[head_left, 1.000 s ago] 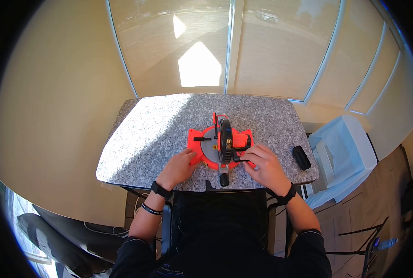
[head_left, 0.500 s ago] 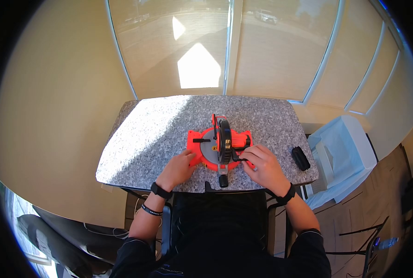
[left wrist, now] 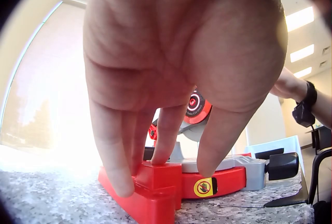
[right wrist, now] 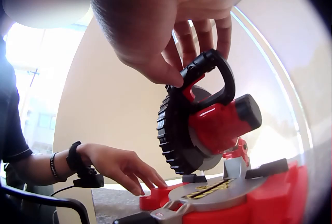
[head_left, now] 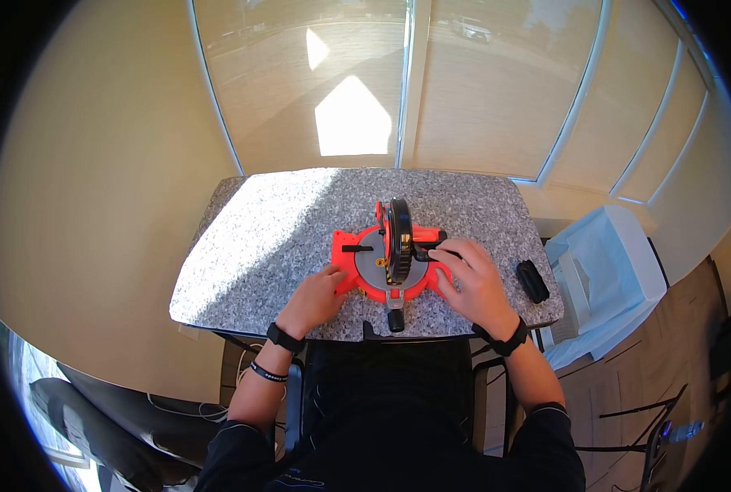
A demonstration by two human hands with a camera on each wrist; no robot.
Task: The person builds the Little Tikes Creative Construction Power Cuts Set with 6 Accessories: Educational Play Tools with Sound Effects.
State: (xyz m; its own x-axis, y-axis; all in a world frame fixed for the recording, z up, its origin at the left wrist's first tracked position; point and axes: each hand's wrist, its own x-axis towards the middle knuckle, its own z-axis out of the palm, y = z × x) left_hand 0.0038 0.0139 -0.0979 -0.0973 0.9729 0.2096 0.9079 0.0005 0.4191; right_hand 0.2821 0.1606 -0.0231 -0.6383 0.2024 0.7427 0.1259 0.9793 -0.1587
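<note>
A toy-like red and black miter saw (head_left: 400,246) stands on the granite-patterned table. My left hand (head_left: 314,302) rests with straight, spread fingers on the left end of its red base (left wrist: 150,206). The right hand (head_left: 478,287) holds the black handle (right wrist: 226,78) at the saw's right side; in the right wrist view the thumb lies on one side of it and the fingers on the other. The saw head is raised, its round black guard (right wrist: 175,130) above the grey turntable (right wrist: 223,194). A black knob (head_left: 396,321) points toward the body.
A small black case (head_left: 532,280) lies near the table's right edge (head_left: 552,289). Beyond that edge stands a bin or chair draped in light blue (head_left: 628,254). Shaded windows (head_left: 505,90) rise behind the table, and a wall (head_left: 95,205) stands on the left.
The saw head has tilted up, and its handle has risen with the right hand, which moved slightly away from the base's front. My left hand has stayed on the base.
</note>
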